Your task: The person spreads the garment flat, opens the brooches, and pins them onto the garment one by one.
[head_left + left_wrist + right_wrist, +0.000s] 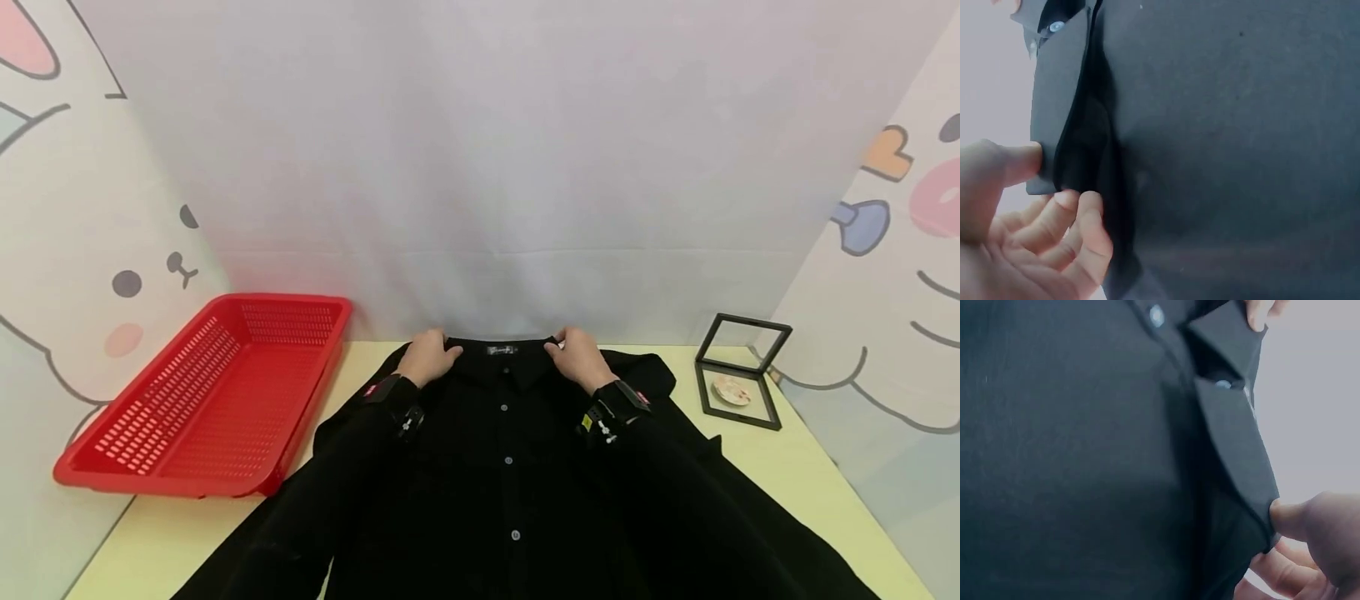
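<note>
A black button-up shirt (pixel 506 433) lies front side up across the table, its row of pale buttons running down the middle. At its far end my left hand (pixel 427 358) pinches the left side of the collar (pixel 1060 94) between thumb and fingers. My right hand (pixel 580 360) pinches the collar's other side; the right wrist view shows the thumb on the collar flap (pixel 1238 437) with fingers beneath it. A small label (pixel 502 350) shows inside the neck, between the hands. My dark sleeves overlap the shirt's body in the head view.
A red plastic basket (pixel 300 417) with perforated walls stands at the left of the pale yellow table (pixel 847 508). At the back right is an open black-framed clear case (pixel 738 414) holding a small pale round item (pixel 731 390). A white curtain (pixel 495 167) hangs behind.
</note>
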`<act>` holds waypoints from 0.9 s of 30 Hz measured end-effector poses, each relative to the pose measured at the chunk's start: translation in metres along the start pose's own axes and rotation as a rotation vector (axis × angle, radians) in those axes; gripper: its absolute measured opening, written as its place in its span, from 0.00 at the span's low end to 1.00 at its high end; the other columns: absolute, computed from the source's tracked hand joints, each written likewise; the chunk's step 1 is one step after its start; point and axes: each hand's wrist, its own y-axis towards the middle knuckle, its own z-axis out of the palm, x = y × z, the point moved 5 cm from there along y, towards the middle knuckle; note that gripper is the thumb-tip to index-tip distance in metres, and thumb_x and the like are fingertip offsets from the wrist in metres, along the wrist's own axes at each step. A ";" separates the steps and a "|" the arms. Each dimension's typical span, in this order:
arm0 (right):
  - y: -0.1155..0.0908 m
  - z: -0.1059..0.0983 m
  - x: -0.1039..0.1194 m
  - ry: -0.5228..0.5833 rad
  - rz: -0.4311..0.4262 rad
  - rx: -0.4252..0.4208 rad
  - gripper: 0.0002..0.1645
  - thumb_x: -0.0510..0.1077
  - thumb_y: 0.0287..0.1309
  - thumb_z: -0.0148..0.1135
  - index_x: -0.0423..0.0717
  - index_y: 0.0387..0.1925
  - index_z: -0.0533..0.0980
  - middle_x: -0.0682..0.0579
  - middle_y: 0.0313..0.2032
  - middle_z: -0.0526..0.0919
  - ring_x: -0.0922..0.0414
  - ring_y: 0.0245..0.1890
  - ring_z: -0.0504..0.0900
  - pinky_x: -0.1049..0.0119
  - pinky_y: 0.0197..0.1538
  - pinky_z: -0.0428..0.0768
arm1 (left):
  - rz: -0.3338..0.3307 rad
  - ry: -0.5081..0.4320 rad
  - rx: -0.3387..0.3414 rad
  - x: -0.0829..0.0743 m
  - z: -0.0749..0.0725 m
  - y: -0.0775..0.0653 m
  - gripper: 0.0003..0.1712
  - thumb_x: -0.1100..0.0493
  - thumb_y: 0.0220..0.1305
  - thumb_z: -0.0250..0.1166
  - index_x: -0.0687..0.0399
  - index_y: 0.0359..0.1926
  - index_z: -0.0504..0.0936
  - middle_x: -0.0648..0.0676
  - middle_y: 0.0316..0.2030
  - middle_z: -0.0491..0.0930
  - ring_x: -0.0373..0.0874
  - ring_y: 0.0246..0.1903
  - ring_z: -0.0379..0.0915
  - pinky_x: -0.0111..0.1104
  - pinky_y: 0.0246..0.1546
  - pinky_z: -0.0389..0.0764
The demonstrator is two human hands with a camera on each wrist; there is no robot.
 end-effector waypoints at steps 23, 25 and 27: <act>-0.029 -0.006 -0.032 -0.323 -0.024 0.108 0.31 0.44 0.75 0.58 0.37 0.73 0.66 0.28 0.70 0.66 0.27 0.71 0.61 0.32 0.69 0.65 | 0.163 0.233 0.513 -0.124 0.005 -0.089 0.39 0.39 0.74 0.60 0.36 0.80 0.59 0.61 0.83 0.43 0.59 0.82 0.37 0.54 0.80 0.47; -0.038 -0.016 -0.045 -0.342 0.055 0.114 0.36 0.45 0.74 0.59 0.37 0.76 0.60 0.24 0.72 0.58 0.24 0.73 0.54 0.29 0.70 0.61 | 0.141 0.259 0.538 -0.123 0.008 -0.090 0.42 0.37 0.72 0.61 0.35 0.81 0.57 0.60 0.83 0.39 0.59 0.82 0.33 0.56 0.80 0.44; -0.048 -0.027 -0.061 -0.340 0.121 0.135 0.42 0.46 0.73 0.61 0.34 0.77 0.55 0.21 0.73 0.52 0.21 0.73 0.48 0.26 0.70 0.58 | 0.129 0.275 0.544 -0.120 0.008 -0.089 0.44 0.37 0.70 0.63 0.33 0.81 0.56 0.59 0.83 0.37 0.58 0.82 0.32 0.57 0.80 0.45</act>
